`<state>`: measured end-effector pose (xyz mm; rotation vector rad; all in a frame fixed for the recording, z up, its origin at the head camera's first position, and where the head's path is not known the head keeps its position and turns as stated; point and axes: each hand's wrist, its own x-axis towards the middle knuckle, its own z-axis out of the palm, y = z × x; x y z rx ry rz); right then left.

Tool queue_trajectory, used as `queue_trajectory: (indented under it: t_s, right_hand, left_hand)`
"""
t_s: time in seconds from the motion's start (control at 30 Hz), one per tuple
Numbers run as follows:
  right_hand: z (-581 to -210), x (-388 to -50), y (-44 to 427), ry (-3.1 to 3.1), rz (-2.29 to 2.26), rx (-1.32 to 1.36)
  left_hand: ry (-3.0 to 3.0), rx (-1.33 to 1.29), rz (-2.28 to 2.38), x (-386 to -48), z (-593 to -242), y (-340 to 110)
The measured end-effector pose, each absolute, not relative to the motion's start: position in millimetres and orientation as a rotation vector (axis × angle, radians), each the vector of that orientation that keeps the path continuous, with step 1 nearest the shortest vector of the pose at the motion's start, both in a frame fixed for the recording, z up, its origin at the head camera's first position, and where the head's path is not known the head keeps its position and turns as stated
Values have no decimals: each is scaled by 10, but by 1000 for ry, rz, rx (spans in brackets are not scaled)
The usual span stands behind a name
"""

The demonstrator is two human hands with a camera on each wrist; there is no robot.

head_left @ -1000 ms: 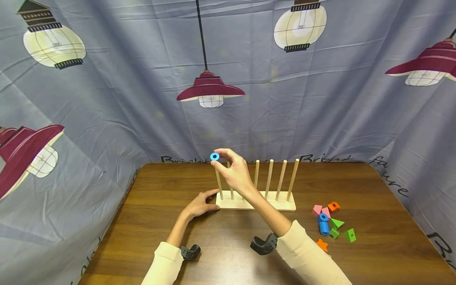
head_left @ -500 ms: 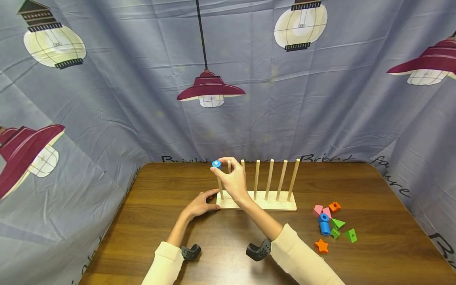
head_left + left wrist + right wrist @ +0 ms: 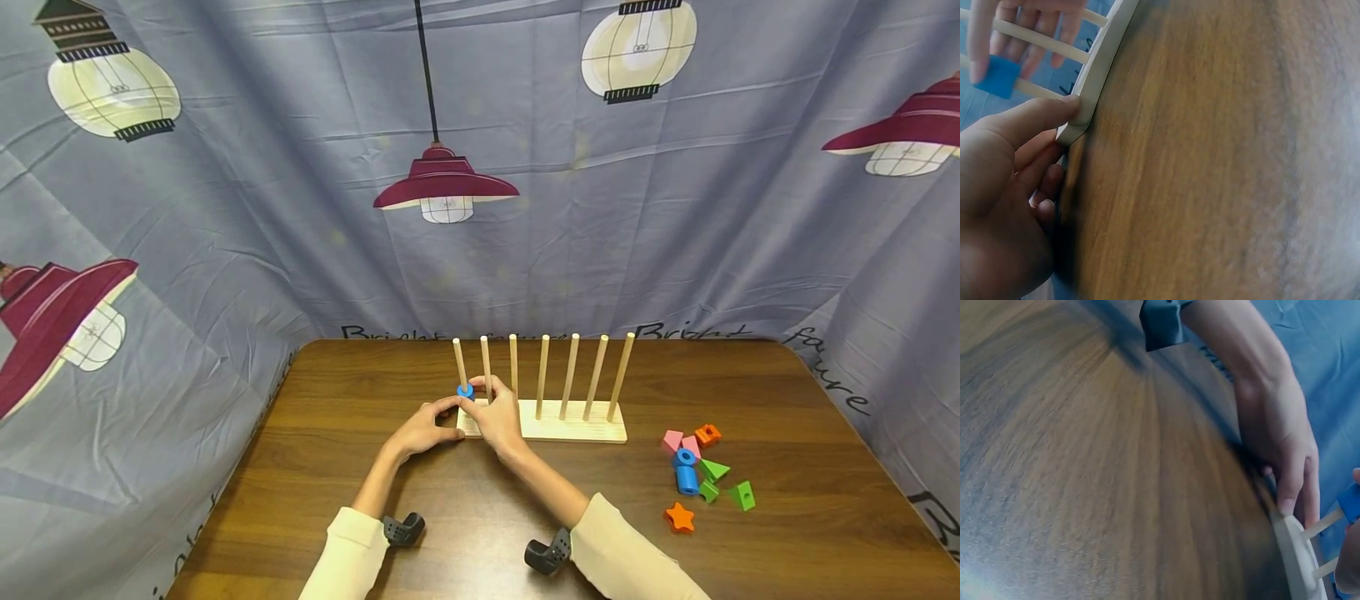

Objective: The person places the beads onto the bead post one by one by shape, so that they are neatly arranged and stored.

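A wooden peg rack (image 3: 573,429), a flat pale base with several upright dowels, stands on the table. My left hand (image 3: 420,432) grips the base's left end, thumb at the front and fingers behind, as the left wrist view also shows. My right hand (image 3: 497,419) pinches a blue cylinder block (image 3: 466,391) between thumb and fingers. The block (image 3: 999,77) is threaded on the leftmost dowel (image 3: 460,362), partway down and apart from the base. In the right wrist view, only part of the right hand (image 3: 1349,559) and block (image 3: 1350,503) shows at the edge.
Loose blocks lie on the table's right side: blue cylinders (image 3: 686,480), pink pieces (image 3: 672,442), green pieces (image 3: 743,496), an orange square-shaped block (image 3: 707,435) and an orange star (image 3: 679,517). A grey-blue printed curtain (image 3: 525,275) hangs behind the brown table (image 3: 360,375).
My right hand has brought the blue cylinder from above the leftmost dowel's tip onto it and down along it. The left hand has stayed on the base.
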<state>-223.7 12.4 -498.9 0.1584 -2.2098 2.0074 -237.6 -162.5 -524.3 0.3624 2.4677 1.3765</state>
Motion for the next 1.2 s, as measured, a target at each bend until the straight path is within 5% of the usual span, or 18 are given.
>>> queue_trajectory:
  t_s: [0.93, 1.2]
  right_hand:
    - [-5217, -2240, 148, -2472, 1781, 77]
    - [-5208, -2141, 250, -2565, 1710, 230]
  left_hand:
    - [2467, 369, 1346, -2403, -5241, -1617]
    - [2468, 396, 1356, -2391, -5248, -1624]
